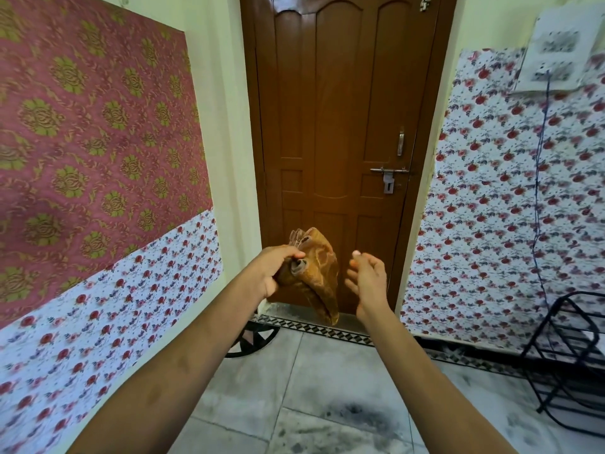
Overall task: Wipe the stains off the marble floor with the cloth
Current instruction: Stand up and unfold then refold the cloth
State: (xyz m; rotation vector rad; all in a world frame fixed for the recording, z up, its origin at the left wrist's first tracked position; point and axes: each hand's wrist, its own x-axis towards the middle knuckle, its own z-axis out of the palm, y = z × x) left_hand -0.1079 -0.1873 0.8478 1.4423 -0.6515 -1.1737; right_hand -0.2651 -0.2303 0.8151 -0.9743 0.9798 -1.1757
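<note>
My left hand (276,269) is held out in front of me, closed on a bunched orange-brown cloth (322,276) that hangs down from the fist. My right hand (366,280) is raised just to the right of the cloth, fingers apart, holding nothing and not touching it. Below both arms lies the grey-white marble floor (294,381), with a dark sooty stain (357,416) near the bottom middle and fainter grey smudges around it.
A shut brown wooden door (340,126) with a latch stands straight ahead. Patterned walls close in on the left and right. A black metal rack (569,362) stands on the floor at the right. A dark round object (253,339) lies at the left doorpost.
</note>
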